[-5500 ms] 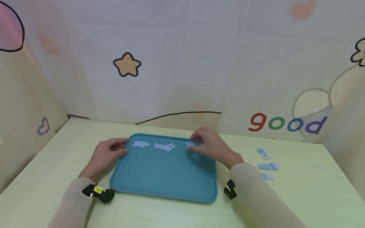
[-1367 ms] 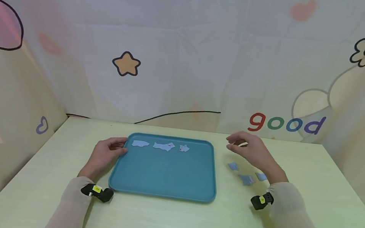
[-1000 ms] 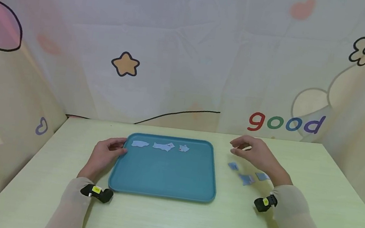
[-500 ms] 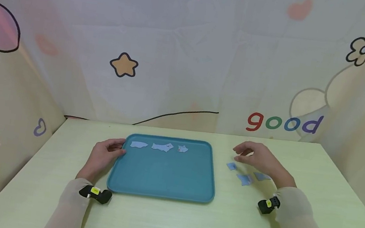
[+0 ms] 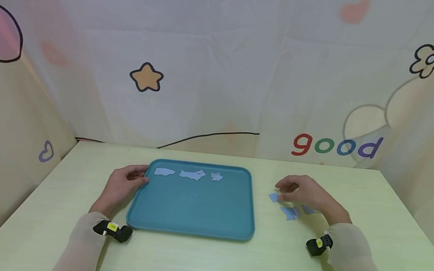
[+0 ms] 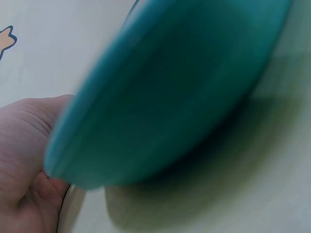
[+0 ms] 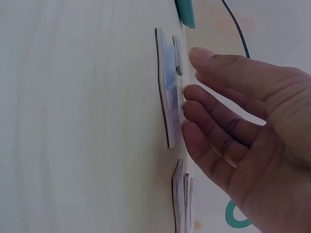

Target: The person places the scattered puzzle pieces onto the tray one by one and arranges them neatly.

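Note:
My left hand (image 5: 121, 187) holds the left rim of a blue-green tray (image 5: 193, 205), with the thumb at the rim. The left wrist view shows this hand behind the tray's edge. Three irregular light-blue puzzle pieces lie along the tray's back: a plain one (image 5: 164, 172), a longer one (image 5: 192, 175) and a small one (image 5: 216, 177). Right of the tray my right hand (image 5: 303, 192) hovers low over more pieces. Its thumb and bent fingers stand apart, close to a small piece (image 5: 273, 197) and a larger piece (image 7: 169, 97); nothing is between them.
Another blue piece (image 5: 308, 210) lies partly under the right wrist. More pieces (image 7: 180, 199) overlap low in the right wrist view. A printed cloth (image 5: 225, 72) closes off the back of the pale table (image 5: 183, 264).
My right hand has released the small piece at the tray's back and moved right. Over the last second it sinks toward the loose pieces. The left hand stays at the tray.

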The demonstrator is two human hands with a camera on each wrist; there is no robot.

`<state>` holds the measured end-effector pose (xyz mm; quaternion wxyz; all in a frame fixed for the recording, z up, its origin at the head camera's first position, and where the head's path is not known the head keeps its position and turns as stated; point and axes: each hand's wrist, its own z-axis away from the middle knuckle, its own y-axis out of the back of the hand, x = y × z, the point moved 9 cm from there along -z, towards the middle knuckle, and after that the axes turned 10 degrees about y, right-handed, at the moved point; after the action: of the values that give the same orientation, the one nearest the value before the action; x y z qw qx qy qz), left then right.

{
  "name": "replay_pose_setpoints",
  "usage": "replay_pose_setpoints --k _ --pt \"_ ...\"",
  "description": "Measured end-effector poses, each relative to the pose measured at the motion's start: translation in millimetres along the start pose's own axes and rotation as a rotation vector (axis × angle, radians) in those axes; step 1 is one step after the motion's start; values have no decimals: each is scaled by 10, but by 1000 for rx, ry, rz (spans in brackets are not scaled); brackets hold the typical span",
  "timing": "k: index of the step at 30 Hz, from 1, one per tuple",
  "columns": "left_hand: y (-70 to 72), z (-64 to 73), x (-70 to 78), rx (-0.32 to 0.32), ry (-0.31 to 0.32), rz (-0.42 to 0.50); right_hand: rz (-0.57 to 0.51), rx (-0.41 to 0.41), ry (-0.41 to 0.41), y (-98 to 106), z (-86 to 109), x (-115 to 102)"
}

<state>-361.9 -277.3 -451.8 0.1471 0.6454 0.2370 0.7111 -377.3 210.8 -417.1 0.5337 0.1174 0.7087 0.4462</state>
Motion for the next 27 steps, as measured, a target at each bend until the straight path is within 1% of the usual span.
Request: replay_pose_setpoints --k 2,7,16,27 --pt "1 2 -5 -1 0 0 -2 -10 -13 -16 -1 15" --pt "-3 15 -2 -4 1 2 -10 -24 7 -40 -6 -5" --pt "-9 17 2 -1 -7 16 -8 -25 13 -60 12 -30" --pt "-1 27 12 -4 -8 14 9 -14 1 -55 1 20"
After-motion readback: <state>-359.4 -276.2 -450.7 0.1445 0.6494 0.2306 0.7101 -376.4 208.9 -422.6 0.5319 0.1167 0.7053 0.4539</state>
